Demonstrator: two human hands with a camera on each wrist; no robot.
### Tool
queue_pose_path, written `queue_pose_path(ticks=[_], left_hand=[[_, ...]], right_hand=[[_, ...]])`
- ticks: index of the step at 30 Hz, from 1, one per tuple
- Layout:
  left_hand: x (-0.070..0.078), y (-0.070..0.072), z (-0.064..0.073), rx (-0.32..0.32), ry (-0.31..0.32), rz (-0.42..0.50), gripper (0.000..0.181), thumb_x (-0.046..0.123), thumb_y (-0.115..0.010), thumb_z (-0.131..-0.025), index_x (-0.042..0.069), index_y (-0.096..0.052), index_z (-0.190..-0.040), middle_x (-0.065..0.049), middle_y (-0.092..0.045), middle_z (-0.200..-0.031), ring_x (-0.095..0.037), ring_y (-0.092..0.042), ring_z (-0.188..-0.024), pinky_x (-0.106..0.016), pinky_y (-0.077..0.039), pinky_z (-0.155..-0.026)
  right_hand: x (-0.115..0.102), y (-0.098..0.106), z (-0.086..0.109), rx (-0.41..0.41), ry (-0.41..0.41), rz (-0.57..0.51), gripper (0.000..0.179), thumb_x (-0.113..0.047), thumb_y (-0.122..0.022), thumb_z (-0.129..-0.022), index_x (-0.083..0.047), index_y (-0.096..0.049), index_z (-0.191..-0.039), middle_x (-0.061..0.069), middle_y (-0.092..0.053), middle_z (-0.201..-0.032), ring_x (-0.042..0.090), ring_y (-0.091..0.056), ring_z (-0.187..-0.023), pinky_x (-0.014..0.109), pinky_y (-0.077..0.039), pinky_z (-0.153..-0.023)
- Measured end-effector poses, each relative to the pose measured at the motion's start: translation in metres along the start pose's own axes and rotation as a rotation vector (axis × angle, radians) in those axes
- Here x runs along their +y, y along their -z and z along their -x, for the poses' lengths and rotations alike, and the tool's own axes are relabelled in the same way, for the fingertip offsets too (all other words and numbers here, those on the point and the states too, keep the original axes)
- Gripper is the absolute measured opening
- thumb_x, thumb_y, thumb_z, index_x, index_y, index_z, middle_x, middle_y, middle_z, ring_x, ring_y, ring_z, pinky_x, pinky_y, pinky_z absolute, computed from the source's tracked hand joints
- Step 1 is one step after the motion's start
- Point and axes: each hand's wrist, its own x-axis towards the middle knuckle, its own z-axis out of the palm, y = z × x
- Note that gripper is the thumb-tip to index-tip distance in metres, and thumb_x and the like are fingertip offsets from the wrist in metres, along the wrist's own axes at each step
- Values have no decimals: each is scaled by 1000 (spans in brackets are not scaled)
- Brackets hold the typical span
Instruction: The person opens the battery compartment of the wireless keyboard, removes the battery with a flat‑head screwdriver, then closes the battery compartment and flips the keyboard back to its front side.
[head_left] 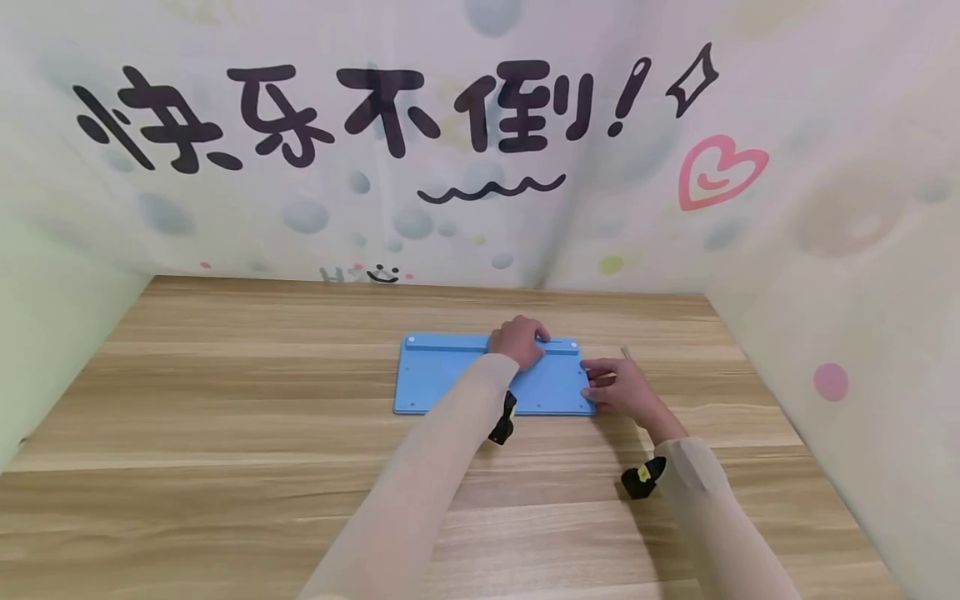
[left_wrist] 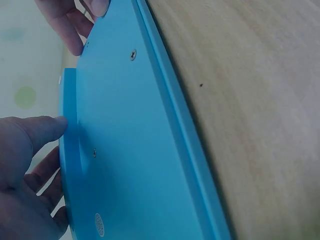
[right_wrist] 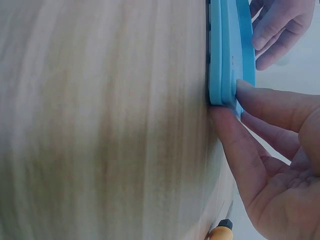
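Observation:
A blue keyboard lies face down on the wooden table, its back showing small screws and a raised bar along the far edge. With its thumb on the near side and fingers over the far side, my left hand grips that bar right of the middle. My right hand pinches the keyboard's right end, the thumb on top and the other fingers at the side and below, as the right wrist view shows. An oval label sits on the back in the left wrist view.
A screwdriver with an orange handle and black collar lies beyond my right hand; only part of it shows. The wooden table extends on both sides. A printed cloth hangs behind it, and a pale wall covering stands at the right.

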Motion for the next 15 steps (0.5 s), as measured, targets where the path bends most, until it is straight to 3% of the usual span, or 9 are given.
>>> queue_pose_path(ticks=[15], left_hand=[[-1,-15,-8,78,25,-66,15,26,-65,-86,25,-66,-100,0,-58,-106,-21,-51,-93,-40,-38,-86]], right_hand=[[2,0,-1,4,-7,14,48,-3,-64,-84,5,-48,-128,24,-53,-117,32,-55,-101,35,-53,-71]])
